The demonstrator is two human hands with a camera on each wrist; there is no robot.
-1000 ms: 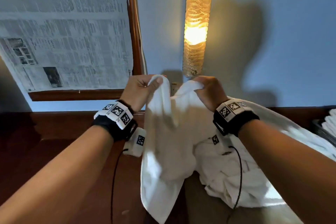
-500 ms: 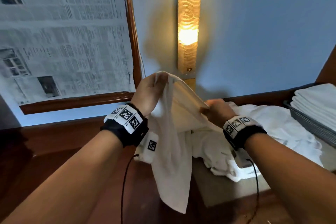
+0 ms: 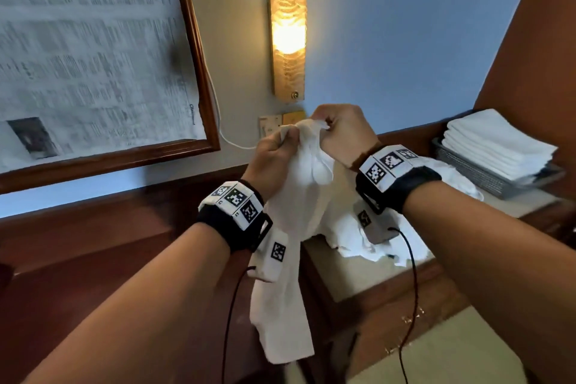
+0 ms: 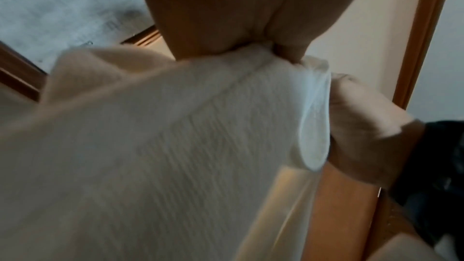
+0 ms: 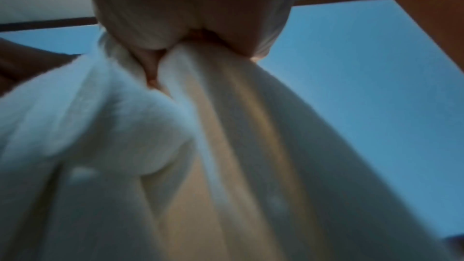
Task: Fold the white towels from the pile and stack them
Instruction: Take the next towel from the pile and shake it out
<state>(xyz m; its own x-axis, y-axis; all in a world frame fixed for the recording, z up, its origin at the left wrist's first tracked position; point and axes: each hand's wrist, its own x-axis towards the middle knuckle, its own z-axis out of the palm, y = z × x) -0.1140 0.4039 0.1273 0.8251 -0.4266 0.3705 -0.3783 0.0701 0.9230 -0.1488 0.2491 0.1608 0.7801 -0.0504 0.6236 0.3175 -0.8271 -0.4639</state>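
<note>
1. A framed sheet of newsprint hung on the blue wall to my left, beside a lit amber wall lamp.
2. The dark wooden surface ran below it, and to my right stood a lower, pale-topped surface with a wooden edge.
3. The pile of loose white towels lay crumpled on that pale top, partly hidden behind my right wrist.
4. At the far right, a stack of folded towels sat in a grey mesh basket.
5. The towel I was working on hung in the air between the two surfaces, bunched at its top and trailing down past my left forearm to a loose lower corner.
6. My left hand pinched the top edge of the towel between thumb and curled fingers; the left wrist view showed the hem caught there.
7. My right hand was just beside it, almost touching, fingers curled and pinching a gathered fold of the same top edge; the right wrist view showed cloth squeezed in the grip.
8. Both wrists carried black bands with black-and-white square markers.
</note>
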